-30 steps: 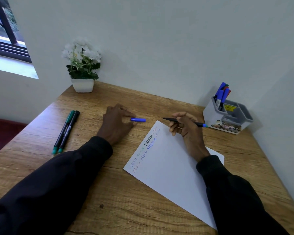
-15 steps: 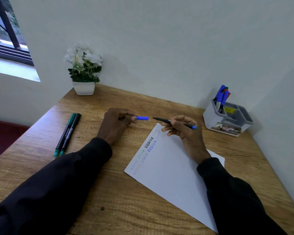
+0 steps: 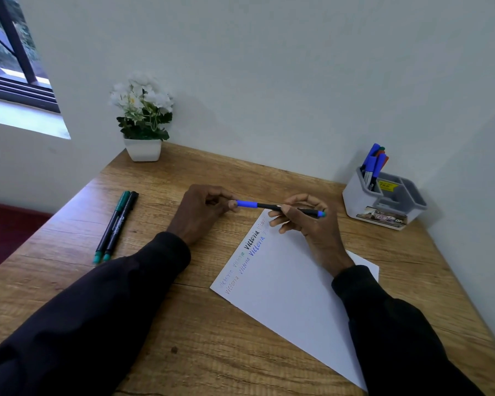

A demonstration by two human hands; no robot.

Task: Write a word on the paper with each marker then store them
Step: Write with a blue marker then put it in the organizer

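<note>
Nearest you, your dark sleeves (image 3: 97, 324) reach in over the wooden table (image 3: 183, 352). Between them the white paper (image 3: 292, 304) lies flat and turned at an angle. Along its upper left edge run two rows of one word written again and again. Most copies are pale, one is bold black, and one just below it is blue.

Above the paper's far corner, your right hand (image 3: 312, 227) has its fingers curled around the marker (image 3: 272, 207). It is a slim black barrel with a small blue plug at its right end, held level and clear of the sheet. Your left hand (image 3: 202, 214) pinches the blue cap (image 3: 247, 204) at its outer end between thumb and fingertip, the other fingers folded in. The cap lines up with the barrel and meets its tip. You cannot tell whether it is pushed fully home.

To your left, two markers (image 3: 115, 225) lie side by side on the table, black-bodied with green ends. At the far right stands a grey organiser (image 3: 355, 198), with stored markers (image 3: 373, 162) upright in its rear left compartment. At the far left corner sits a white flower pot (image 3: 143, 149).
</note>
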